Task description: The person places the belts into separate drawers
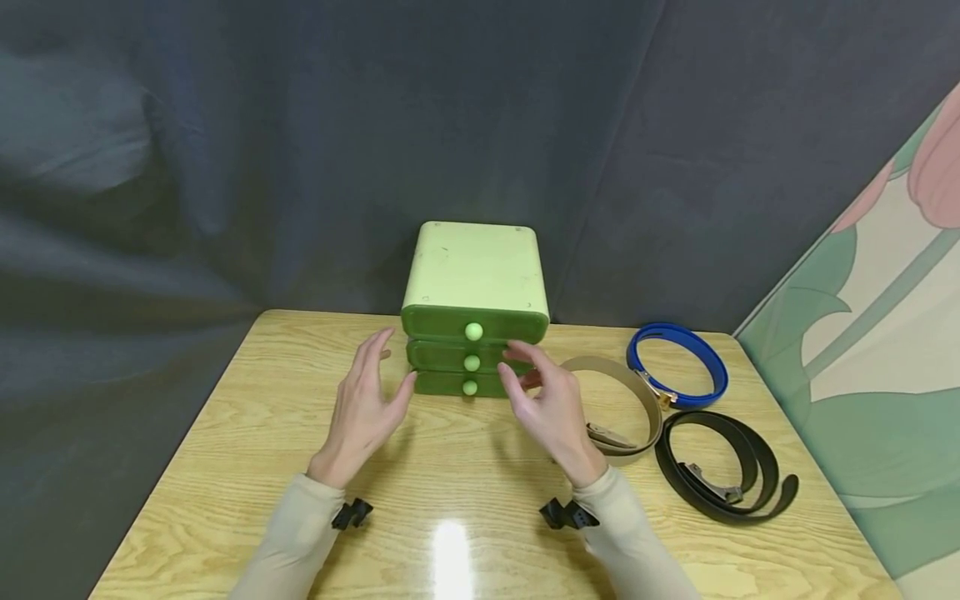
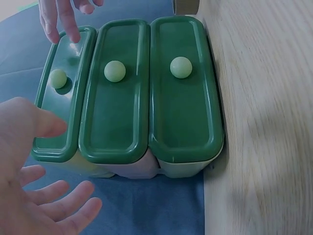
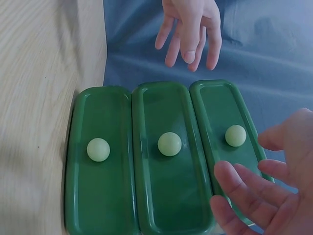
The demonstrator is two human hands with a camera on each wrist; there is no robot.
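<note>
The left hand (image 1: 367,412) and right hand (image 1: 555,408), fingers spread and loosely bent, hold nothing beside the drawer box (image 1: 474,267). It stands at the back of the wooden table (image 1: 420,475), against a dark curtain (image 1: 375,125). Rightward lie tan (image 1: 647,390), blue (image 1: 718,372) and black (image 1: 675,479) belts, near a floral panel (image 1: 900,350). Only the head view shows the box's pale top; the wrist views show its green drawer fronts (image 3: 166,196) face-on, fingers partly covering one.
</note>
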